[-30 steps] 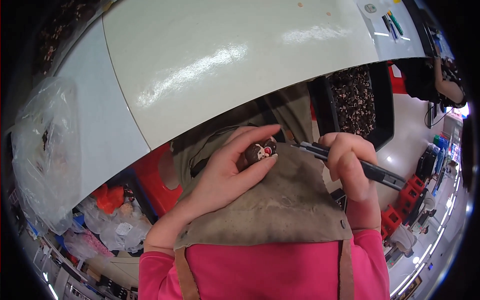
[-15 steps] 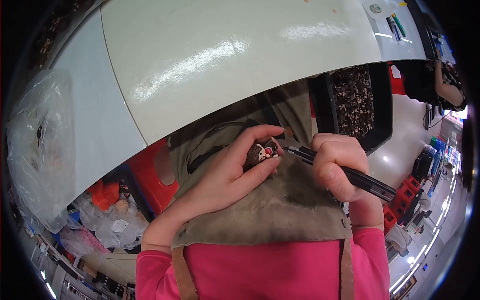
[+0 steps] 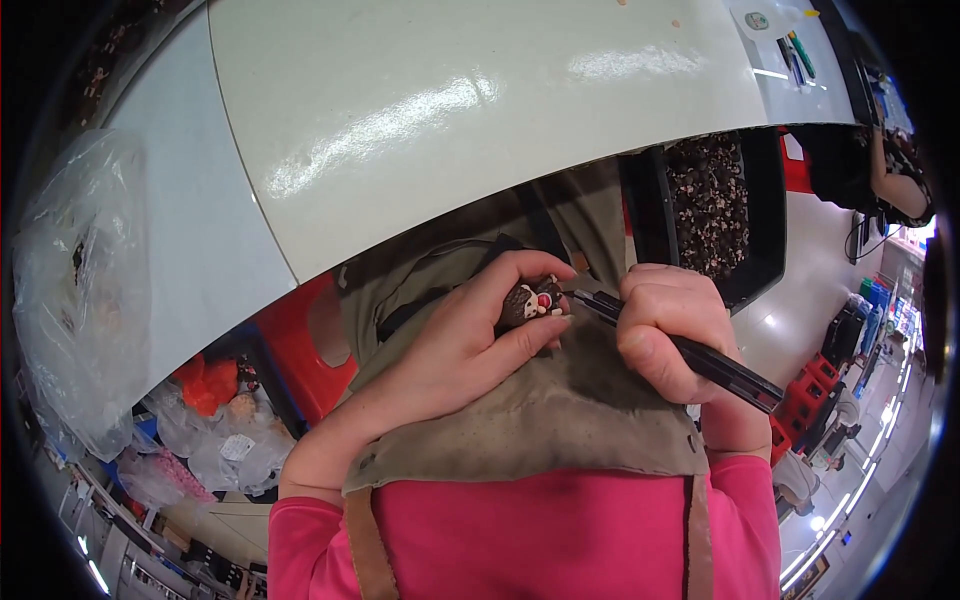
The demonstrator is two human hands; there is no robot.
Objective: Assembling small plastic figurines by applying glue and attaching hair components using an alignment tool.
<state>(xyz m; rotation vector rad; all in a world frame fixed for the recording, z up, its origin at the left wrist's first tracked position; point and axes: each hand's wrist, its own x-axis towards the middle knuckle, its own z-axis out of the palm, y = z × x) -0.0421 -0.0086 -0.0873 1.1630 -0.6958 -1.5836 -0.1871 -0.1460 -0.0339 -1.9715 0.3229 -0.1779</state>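
A small brown figurine [image 3: 530,303] with a cream face and a red spot is pinched between the thumb and fingers of my left hand [image 3: 480,325], over my lap. My right hand [image 3: 675,320] is wrapped round a black utility knife [image 3: 725,372]. The knife slants down to the right, and its narrow tip lies close beside the figurine's right side; whether they touch I cannot tell. Beneath both hands spreads an olive apron [image 3: 540,420].
A glossy pale table [image 3: 400,100] stands in front of me. To its right, below the edge, is a black bin [image 3: 765,230] full of small brown and cream pieces [image 3: 708,205]. Clear plastic bags [image 3: 80,300] lie at left, a red stool [image 3: 305,345] nearby. Another person's arm [image 3: 895,185] shows far right.
The figurine has shifted slightly right in my left hand. My right hand has moved a little left, bringing the knife's tip nearer to it.
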